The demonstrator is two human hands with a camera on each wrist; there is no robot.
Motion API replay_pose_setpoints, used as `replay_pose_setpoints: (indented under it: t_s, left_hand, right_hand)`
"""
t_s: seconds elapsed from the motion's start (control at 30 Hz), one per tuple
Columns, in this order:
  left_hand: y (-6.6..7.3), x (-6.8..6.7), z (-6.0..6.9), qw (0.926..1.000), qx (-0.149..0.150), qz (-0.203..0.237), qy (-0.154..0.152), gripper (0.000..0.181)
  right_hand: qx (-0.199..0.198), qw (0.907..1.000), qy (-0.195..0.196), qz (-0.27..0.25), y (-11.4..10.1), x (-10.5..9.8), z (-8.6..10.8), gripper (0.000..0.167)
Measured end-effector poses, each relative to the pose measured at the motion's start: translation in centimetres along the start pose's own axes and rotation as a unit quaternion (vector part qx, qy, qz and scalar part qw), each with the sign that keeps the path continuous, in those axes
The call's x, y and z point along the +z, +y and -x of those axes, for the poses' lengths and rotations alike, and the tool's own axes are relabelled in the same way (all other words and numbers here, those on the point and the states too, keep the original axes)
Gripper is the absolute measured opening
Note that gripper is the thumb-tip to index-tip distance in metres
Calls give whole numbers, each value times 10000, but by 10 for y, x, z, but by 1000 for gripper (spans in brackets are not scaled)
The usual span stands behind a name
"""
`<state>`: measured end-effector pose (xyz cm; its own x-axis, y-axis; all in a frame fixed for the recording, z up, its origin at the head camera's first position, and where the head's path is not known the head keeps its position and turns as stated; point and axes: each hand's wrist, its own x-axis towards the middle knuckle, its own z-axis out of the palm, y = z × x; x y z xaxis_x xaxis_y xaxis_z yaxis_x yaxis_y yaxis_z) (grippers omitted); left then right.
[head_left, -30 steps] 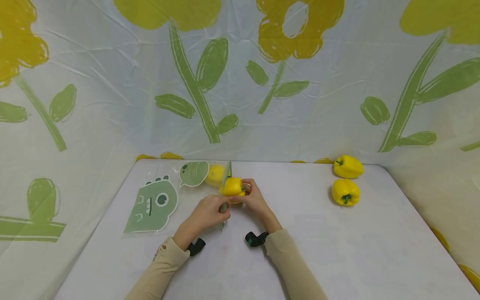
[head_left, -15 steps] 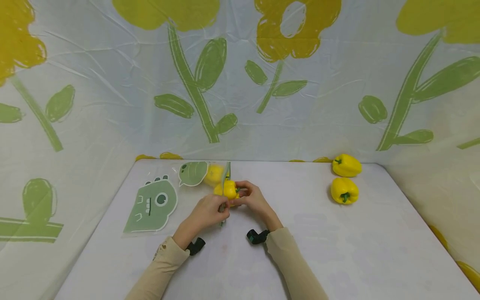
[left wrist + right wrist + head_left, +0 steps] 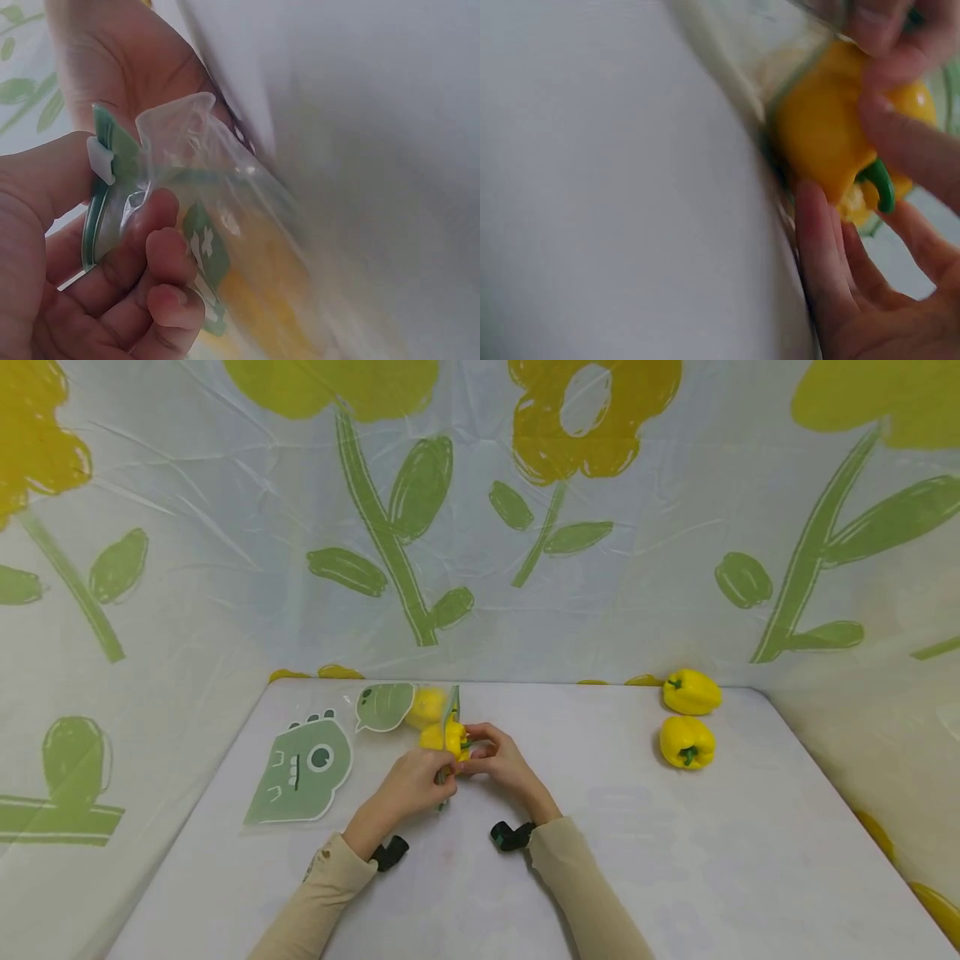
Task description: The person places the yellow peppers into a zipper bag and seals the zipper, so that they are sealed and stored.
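A clear zip bag (image 3: 300, 777) printed with a green cartoon monster lies on the table, its mouth facing right. My left hand (image 3: 411, 781) pinches the near side of that mouth; in the left wrist view its fingers curl round the green zip edge with a white slider (image 3: 101, 160). A yellow bell pepper (image 3: 455, 737) sits partway through the opening, stem to the right. My right hand (image 3: 501, 765) holds it by the stem end, fingers and thumb around the green stem (image 3: 881, 184) in the right wrist view. Another yellow pepper (image 3: 429, 700) shows through the film inside.
Two more yellow bell peppers, one behind (image 3: 692, 692) the other (image 3: 687, 742), lie at the table's back right. A flower-printed cloth (image 3: 600, 610) walls the white table (image 3: 600, 877) at the back and sides. Black wrist cameras sit under both wrists.
The right hand has moved slightly left, carrying the pepper deeper into the bag's mouth. My left hand keeps its grip on the bag edge, nearly still.
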<state>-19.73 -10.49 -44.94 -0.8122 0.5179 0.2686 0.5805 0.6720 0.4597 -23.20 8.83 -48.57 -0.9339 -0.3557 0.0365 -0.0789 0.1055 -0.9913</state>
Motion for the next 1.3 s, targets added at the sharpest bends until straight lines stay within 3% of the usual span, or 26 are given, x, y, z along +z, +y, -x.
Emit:
replay_pose_setpoints:
  t_s: [0.13,0.37,0.63,0.9,1.3]
  left_hand:
    - [0,0,1,9999,71,-74,32,8]
    - [1,-3,3,9999,28,-21,105,10]
    - [-1,-1,4,9999,17,-10,141,12]
    - [0,-2,1,9999,58,5,112,15]
    - [-2,1,0,9987,373,-225,264,13]
  right_hand:
    - [-175,9987,174,454,3,8,-1,63]
    - [-342,9992,-178,61,7,3,-1,61]
    - [-272,9988,-289,275,10,3,-1,59]
    - [-492,9975,-390,-335,11,-1,-2,53]
    - [-693,9906,-1180,-17,10,-1,-3,61]
